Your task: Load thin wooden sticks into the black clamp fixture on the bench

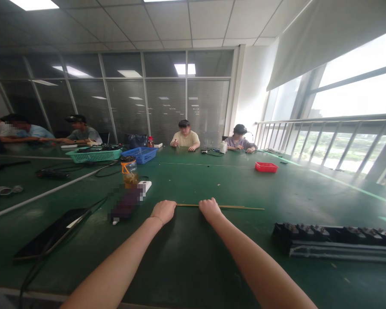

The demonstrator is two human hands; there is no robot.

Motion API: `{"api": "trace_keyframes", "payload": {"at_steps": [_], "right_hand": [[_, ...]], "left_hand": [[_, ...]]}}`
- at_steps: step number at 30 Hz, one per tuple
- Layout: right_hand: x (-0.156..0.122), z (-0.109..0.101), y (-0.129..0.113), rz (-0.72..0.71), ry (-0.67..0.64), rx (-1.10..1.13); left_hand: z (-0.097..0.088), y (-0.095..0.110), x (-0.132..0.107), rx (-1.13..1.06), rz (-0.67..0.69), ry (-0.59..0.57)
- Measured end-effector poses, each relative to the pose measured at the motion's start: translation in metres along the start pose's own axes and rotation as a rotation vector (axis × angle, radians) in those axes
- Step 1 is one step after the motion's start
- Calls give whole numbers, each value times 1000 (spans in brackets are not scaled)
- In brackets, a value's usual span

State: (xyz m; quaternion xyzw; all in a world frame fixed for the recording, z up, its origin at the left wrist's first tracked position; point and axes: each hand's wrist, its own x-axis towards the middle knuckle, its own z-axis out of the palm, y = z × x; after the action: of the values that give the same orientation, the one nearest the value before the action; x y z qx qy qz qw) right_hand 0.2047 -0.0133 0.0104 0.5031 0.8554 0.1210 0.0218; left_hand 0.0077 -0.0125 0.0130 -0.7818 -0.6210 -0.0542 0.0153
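Observation:
Across the space between my hands run thin straw-coloured sticks (187,205), lying level from left to right just above or on the green table. My left hand (164,211) is closed round their left end. Further right, my right hand (209,209) is closed round the same sticks. Beyond it two stick ends of different length stick out to the right. The fingers are mostly hidden behind the backs of both hands. Left of my left hand lies a dark, partly blurred object (127,204) with a white device (144,186) at its far end.
A black tablet-like slab (51,231) with a cable lies left. Behind stand a drink bottle (129,171), a blue basket (140,155) and a green basket (94,154). A red tray (266,167) and a black strip with metal clips (337,242) are right. Several people sit opposite.

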Motion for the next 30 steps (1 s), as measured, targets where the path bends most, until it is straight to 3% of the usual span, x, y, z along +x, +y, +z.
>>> {"api": "trace_keyframes", "payload": {"at_steps": [4,8,12,14,18,22,25,30], "right_hand": [[-12,-8,21,125,35,-101],[-40,-39,65,175,113,-165],[-99,-69,121,232,213,-208],[-141,-69,152,220,371,-244],[-232,-42,209,167,553,-268],[-295,-3,245,260,544,-219],[-314,20,252,317,512,-182],[-311,39,240,344,498,-177]], "left_hand": [[-3,-4,0,-12,-13,93],[0,-5,0,-14,-6,81],[9,-1,-1,-19,37,50],[13,1,0,-16,42,69],[18,5,2,-5,39,80],[19,7,4,0,30,57],[21,7,4,0,36,63],[23,5,5,-14,46,74]]}}
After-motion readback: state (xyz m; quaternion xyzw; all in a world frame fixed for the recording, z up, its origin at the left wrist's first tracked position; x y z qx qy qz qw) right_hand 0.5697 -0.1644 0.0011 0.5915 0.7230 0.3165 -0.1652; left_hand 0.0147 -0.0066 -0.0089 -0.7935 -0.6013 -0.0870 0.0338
